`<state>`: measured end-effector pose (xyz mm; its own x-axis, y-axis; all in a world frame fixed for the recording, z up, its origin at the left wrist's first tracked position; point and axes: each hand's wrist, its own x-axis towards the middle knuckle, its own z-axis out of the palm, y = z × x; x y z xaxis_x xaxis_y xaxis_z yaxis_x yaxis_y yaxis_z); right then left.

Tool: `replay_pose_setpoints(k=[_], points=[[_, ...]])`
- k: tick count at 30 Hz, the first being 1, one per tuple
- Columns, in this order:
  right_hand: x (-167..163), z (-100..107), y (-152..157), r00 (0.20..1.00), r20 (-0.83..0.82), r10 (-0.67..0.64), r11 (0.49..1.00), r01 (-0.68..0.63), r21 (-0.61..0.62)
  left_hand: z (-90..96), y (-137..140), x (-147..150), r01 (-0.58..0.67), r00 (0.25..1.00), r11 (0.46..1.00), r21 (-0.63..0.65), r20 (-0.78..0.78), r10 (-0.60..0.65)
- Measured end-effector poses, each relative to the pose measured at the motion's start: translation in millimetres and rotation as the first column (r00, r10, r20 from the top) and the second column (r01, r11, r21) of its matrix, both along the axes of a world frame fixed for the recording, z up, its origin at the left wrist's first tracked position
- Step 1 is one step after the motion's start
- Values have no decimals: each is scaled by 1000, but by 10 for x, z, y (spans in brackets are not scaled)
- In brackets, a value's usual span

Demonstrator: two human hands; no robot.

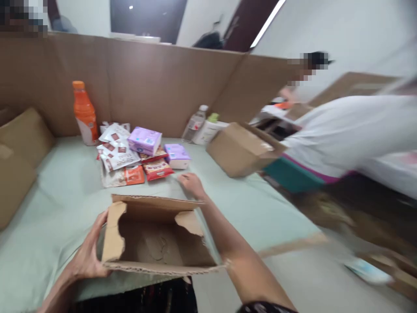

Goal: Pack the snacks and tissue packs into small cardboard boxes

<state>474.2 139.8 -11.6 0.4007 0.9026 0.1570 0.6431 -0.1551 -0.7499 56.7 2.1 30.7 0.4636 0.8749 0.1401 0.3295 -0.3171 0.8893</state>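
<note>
My left hand grips the left end of an open, empty cardboard box, which is tilted so its inside faces me. Past the box's right end reaches my right hand, its fingers drawn together low over the table. Something pale shows at those fingertips, too blurred to name. Just beyond them lie a red snack packet and a purple tissue pack. Another purple tissue pack rests on the pile, beside white sachets and an orange-and-white packet.
An orange drink bottle stands by the cardboard partition. A clear bottle, a white bottle with a green cap and a cardboard box are to the right. More cardboard is at left. A person in white bends at right.
</note>
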Motion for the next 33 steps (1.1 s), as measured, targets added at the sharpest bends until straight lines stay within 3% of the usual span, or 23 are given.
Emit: replay_pose_setpoints(k=[6, 11, 13, 14, 17, 19, 22, 25, 29, 33], points=[[-45, -293, -232, 985, 174, 4, 999, 4, -42, 72, -131, 11, -15, 1000, 1000, -14, -27, 15], [-28, -474, -337, 962, 273, 17, 1000, -11, -21, 213, -386, -542, -246, 966, 966, 77, -65, 251], [-6, -527, -332, 958, 287, 14, 1000, -11, -11, 332, -487, -853, -424, 896, 893, 150, -75, 437], [5, -551, -322, 955, 297, 13, 1000, -12, -5, 395, -518, -985, -529, 835, 829, 185, -59, 546], [28, -605, -290, 941, 339, 12, 1000, -17, 12, 517, -476, -1190, -791, 598, 574, 211, 68, 799], [31, -618, -280, 935, 355, 20, 1000, -25, 10, 497, -290, -1173, -870, 480, 454, 193, 123, 868], [20, -607, -289, 931, 363, 45, 999, -48, 0, 352, 235, -1044, -911, 374, 341, 232, 116, 920], [7, -597, -313, 928, 370, 55, 997, -68, 22, 244, 938, -936, -920, 329, 295, 258, 96, 940], [16, -628, -343, 927, 372, 54, 996, -78, 50, 309, 1831, -890, -939, 257, 233, 254, 64, 964], [35, -624, -360, 932, 356, 66, 995, -88, 45, 353, 2365, -907, -961, 179, 171, 217, 14, 984]])
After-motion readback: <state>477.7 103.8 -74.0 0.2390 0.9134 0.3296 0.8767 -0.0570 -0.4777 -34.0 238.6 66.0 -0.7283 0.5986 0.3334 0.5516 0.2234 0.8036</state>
